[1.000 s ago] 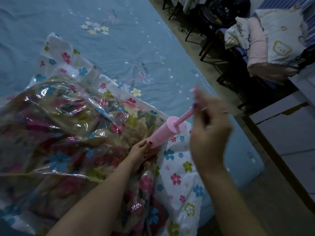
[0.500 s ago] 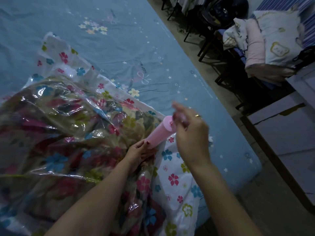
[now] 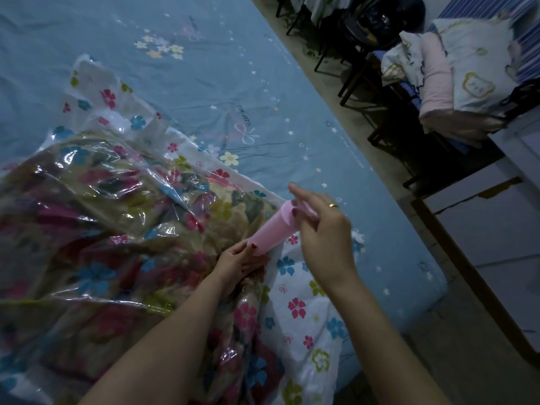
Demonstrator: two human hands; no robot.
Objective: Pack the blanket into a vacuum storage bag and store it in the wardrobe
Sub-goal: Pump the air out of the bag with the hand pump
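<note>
A clear vacuum bag [image 3: 96,217] printed with flowers lies on the blue bed sheet [image 3: 222,92], holding a floral blanket [image 3: 122,252]. A pink hand pump [image 3: 270,230] stands tilted on the bag near its right side. My left hand [image 3: 241,263] grips the pump's base against the bag. My right hand [image 3: 321,226] holds the pump's handle at the top of the barrel, with the plunger pushed in. The bag's flat white edge [image 3: 298,314] spreads toward the bed's corner.
The bed's right edge runs diagonally beside a floor strip [image 3: 455,346]. Dark chairs [image 3: 368,45] stand at the back right. A pile of pillows and a pink cloth [image 3: 455,74] sits on furniture to the right.
My right hand has pushed the pump's handle down from its extended position until it meets the barrel. My left hand has stayed at the pump's base.
</note>
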